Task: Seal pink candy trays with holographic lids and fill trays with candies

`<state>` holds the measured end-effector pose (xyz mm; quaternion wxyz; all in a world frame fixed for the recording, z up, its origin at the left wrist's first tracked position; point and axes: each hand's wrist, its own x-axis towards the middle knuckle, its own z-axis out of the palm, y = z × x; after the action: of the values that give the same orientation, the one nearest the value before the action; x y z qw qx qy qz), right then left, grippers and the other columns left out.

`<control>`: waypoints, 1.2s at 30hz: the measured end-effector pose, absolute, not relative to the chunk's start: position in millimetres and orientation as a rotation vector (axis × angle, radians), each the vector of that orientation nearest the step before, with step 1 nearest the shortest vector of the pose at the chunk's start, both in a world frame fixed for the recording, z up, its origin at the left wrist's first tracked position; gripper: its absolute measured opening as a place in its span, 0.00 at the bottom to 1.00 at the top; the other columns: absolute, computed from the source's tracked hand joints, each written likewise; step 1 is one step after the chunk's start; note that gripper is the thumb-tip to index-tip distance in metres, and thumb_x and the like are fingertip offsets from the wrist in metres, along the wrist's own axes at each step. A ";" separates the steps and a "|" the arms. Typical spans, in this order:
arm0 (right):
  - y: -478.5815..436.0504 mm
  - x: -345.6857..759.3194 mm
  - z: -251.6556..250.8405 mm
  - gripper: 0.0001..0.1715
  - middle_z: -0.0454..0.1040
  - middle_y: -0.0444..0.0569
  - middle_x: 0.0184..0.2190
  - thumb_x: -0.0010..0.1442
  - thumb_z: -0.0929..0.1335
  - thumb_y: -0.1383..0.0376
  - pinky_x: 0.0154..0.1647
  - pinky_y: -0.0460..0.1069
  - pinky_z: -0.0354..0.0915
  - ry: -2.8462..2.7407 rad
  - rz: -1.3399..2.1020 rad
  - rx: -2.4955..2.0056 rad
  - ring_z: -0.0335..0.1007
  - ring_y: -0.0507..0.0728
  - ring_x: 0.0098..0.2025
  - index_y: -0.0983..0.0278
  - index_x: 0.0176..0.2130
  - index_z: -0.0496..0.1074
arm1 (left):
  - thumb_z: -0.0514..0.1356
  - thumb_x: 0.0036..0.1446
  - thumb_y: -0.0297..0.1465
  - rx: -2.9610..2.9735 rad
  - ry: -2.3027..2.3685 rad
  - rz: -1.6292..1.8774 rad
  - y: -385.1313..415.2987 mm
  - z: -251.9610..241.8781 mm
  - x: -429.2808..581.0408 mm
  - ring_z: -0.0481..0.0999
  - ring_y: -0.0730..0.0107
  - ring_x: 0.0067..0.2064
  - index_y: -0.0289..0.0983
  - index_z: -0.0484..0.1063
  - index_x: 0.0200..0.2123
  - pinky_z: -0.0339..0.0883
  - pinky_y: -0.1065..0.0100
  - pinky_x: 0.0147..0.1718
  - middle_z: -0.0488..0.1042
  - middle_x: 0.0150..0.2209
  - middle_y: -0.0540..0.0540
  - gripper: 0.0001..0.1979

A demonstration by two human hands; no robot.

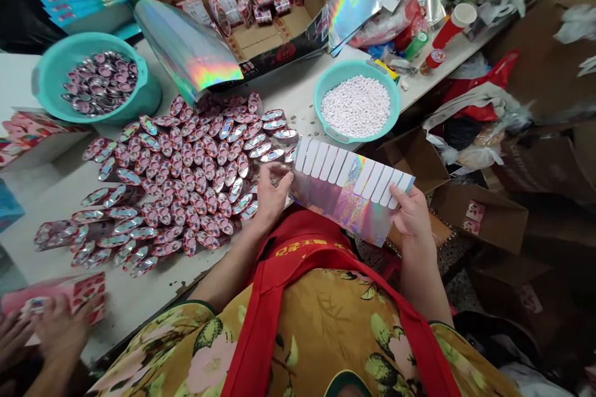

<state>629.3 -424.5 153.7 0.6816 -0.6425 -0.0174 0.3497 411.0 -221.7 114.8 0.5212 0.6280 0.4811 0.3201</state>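
Note:
My right hand (pixel 410 211) grips the right end of a shiny holographic sticker sheet (pixel 342 195), thumb on top. A row of bare white strips runs along the sheet's upper part. At the sheet's left edge, my left hand (pixel 272 193) is closed in a pinch; what lies between its fingertips, if anything, is too small to make out. Just left of that hand, many small red-and-pink oval packs with silvery ends (pixel 200 167) stand crowded together on the white table (pixel 298 105).
Beyond the sheet sits a turquoise basin (pixel 395 102) of white pellets; another turquoise basin (pixel 51 84) holds small pink-and-silver pieces. A cardboard box (pixel 261 43) with several packs stands at the back. At lower left, another person's hands (pixel 60 329) touch a pink box (pixel 88 298).

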 end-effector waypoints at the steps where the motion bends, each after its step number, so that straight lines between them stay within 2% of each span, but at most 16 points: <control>1: -431.3 627.6 154.8 0.26 0.85 0.47 0.35 0.40 0.83 0.51 0.44 0.58 0.80 -0.038 0.773 -1.452 0.83 0.64 0.41 0.58 0.36 0.79 | 0.67 0.55 0.45 1.699 1.148 0.823 -228.1 121.2 416.1 0.76 0.60 0.51 0.39 0.72 0.48 0.68 0.60 0.52 0.77 0.47 0.42 0.22; 3: -443.1 622.9 157.7 0.25 0.85 0.47 0.36 0.41 0.83 0.51 0.43 0.58 0.80 -0.070 0.773 -1.472 0.83 0.64 0.40 0.58 0.36 0.79 | 0.67 0.56 0.48 2.065 1.003 0.863 -239.7 136.8 433.3 0.68 0.52 0.63 0.39 0.69 0.55 0.59 0.52 0.63 0.72 0.58 0.37 0.29; 5: -452.8 617.6 161.3 0.24 0.85 0.48 0.37 0.44 0.82 0.50 0.43 0.58 0.80 -0.139 0.806 -1.485 0.83 0.64 0.41 0.58 0.37 0.79 | 0.68 0.55 0.52 2.309 0.732 0.712 -248.9 151.9 458.3 0.64 0.46 0.67 0.39 0.70 0.56 0.53 0.48 0.66 0.72 0.60 0.36 0.32; 7: -461.4 613.6 165.3 0.23 0.85 0.48 0.37 0.45 0.81 0.50 0.42 0.58 0.80 -0.198 0.844 -1.486 0.83 0.64 0.42 0.58 0.38 0.79 | 0.67 0.56 0.53 2.396 0.505 0.426 -254.9 162.8 484.7 0.67 0.46 0.64 0.39 0.74 0.52 0.55 0.48 0.64 0.76 0.55 0.38 0.29; 10: -474.2 612.7 169.8 0.23 0.85 0.48 0.36 0.45 0.81 0.50 0.41 0.58 0.80 -0.212 0.860 -1.491 0.83 0.64 0.41 0.58 0.37 0.79 | 0.65 0.60 0.44 2.259 0.339 0.028 -258.7 170.3 511.3 0.76 0.58 0.47 0.37 0.77 0.41 0.65 0.60 0.51 0.80 0.40 0.44 0.17; 13: -486.6 616.7 169.4 0.24 0.84 0.48 0.33 0.43 0.82 0.51 0.41 0.58 0.80 -0.182 0.824 -1.519 0.83 0.64 0.39 0.58 0.37 0.79 | 0.62 0.59 0.35 2.072 0.300 -0.103 -260.6 171.3 516.4 0.74 0.68 0.35 0.34 0.77 0.35 0.64 0.68 0.38 0.78 0.32 0.48 0.09; 16: -497.2 620.6 163.9 0.24 0.84 0.47 0.32 0.43 0.82 0.51 0.42 0.58 0.79 -0.161 0.786 -1.540 0.83 0.64 0.38 0.59 0.37 0.79 | 0.60 0.58 0.32 1.950 0.237 -0.128 -262.2 169.4 511.8 0.72 0.71 0.34 0.33 0.78 0.37 0.63 0.70 0.35 0.78 0.32 0.48 0.09; 20: -507.0 622.5 156.3 0.24 0.85 0.48 0.34 0.44 0.81 0.51 0.40 0.59 0.79 -0.139 0.810 -1.536 0.83 0.64 0.39 0.59 0.38 0.78 | 0.59 0.55 0.28 1.763 0.174 -0.188 -265.9 164.7 510.0 0.74 0.72 0.36 0.32 0.78 0.42 0.66 0.70 0.38 0.80 0.37 0.47 0.12; 23: -510.3 622.2 155.4 0.25 0.85 0.48 0.34 0.42 0.82 0.51 0.39 0.58 0.79 -0.112 0.823 -1.520 0.83 0.63 0.37 0.59 0.37 0.78 | 0.64 0.53 0.31 1.737 0.171 -0.239 -273.3 161.6 514.2 0.75 0.70 0.39 0.34 0.78 0.45 0.66 0.70 0.39 0.80 0.40 0.47 0.15; 26: -511.4 622.5 155.1 0.26 0.85 0.47 0.35 0.40 0.82 0.51 0.37 0.56 0.79 -0.094 0.819 -1.517 0.83 0.62 0.35 0.59 0.37 0.78 | 0.67 0.52 0.34 1.916 0.292 -0.278 -282.3 160.3 520.4 0.73 0.69 0.35 0.33 0.77 0.38 0.63 0.69 0.34 0.78 0.33 0.48 0.12; 28: -513.0 624.9 151.5 0.27 0.85 0.47 0.35 0.40 0.82 0.50 0.37 0.56 0.79 -0.106 0.800 -1.540 0.82 0.61 0.34 0.59 0.37 0.78 | 0.65 0.53 0.33 2.003 0.337 -0.311 -284.9 160.6 522.9 0.71 0.70 0.32 0.34 0.75 0.32 0.60 0.69 0.32 0.75 0.29 0.49 0.08; 31: -518.4 633.8 141.6 0.27 0.84 0.47 0.34 0.42 0.81 0.49 0.37 0.56 0.78 -0.161 0.762 -1.630 0.81 0.61 0.34 0.60 0.38 0.78 | 0.61 0.55 0.31 1.916 0.250 -0.358 -280.6 161.5 522.3 0.71 0.72 0.30 0.34 0.73 0.31 0.60 0.70 0.30 0.74 0.28 0.49 0.05; 34: -522.4 645.0 140.0 0.27 0.81 0.50 0.38 0.45 0.80 0.49 0.43 0.59 0.76 -0.300 0.524 -1.865 0.79 0.62 0.40 0.61 0.39 0.76 | 0.60 0.54 0.29 1.774 0.201 -0.385 -271.9 160.6 519.9 0.71 0.72 0.29 0.35 0.73 0.31 0.61 0.70 0.30 0.75 0.28 0.49 0.04; 36: -518.7 649.5 150.1 0.29 0.79 0.54 0.48 0.49 0.78 0.49 0.52 0.63 0.73 -0.474 0.218 -2.050 0.76 0.65 0.50 0.60 0.46 0.76 | 0.60 0.53 0.30 1.748 0.196 -0.399 -267.3 159.3 520.0 0.71 0.72 0.28 0.36 0.73 0.30 0.61 0.69 0.29 0.74 0.27 0.49 0.03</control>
<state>649.5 -518.7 150.1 0.4908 -0.8444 -0.1951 0.0899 520.0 -267.3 159.3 0.6200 0.7604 0.0851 -0.1736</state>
